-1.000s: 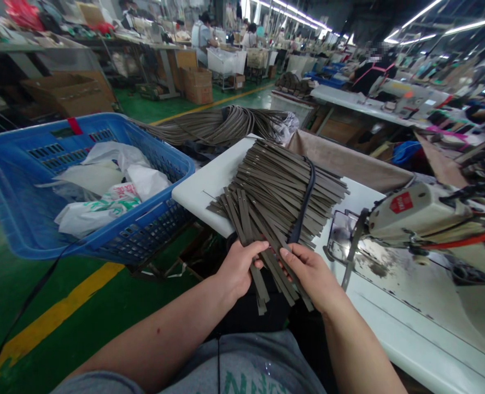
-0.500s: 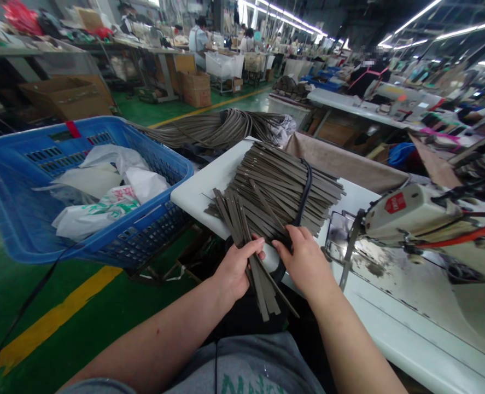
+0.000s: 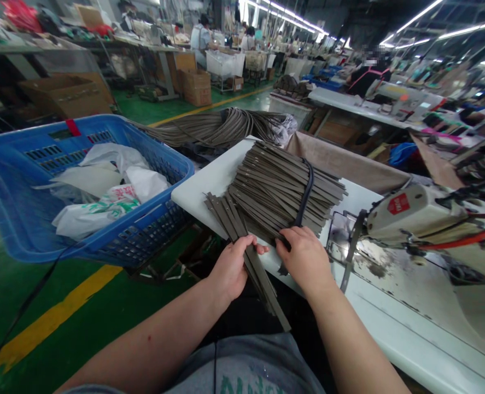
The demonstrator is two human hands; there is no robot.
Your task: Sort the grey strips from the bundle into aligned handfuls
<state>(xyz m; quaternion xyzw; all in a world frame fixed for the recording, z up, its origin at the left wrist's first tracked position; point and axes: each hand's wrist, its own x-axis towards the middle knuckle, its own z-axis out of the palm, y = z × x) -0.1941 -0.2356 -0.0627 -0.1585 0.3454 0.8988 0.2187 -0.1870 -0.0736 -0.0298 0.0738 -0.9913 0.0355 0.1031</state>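
My left hand (image 3: 234, 267) is closed round a loose bunch of flat grey-brown strips (image 3: 222, 214), which slant from upper left to lower right and stick out on both sides of the fist. Beside it, my right hand (image 3: 307, 258) is at the near edge of a wide pile of similar strips (image 3: 262, 189), fingers curled round some strip ends. Its fingertips partly hide what they grip. A dark curved band (image 3: 307, 189) lies across the pile and runs down to my right hand. The pile rests on a white tabletop (image 3: 201, 183).
A blue plastic basket (image 3: 152, 210) holding white plastic bags stands at left. Right of the pile is a sewing machine (image 3: 406, 213). Behind the table lie a coiled bundle of long strips (image 3: 221, 128) and a beige cloth-lined bin (image 3: 344, 164). Other people work farther back.
A single strip that slanted from the pile to my right hand has joined the left-hand bunch or gone from view. The left bunch has tilted further left at its top.
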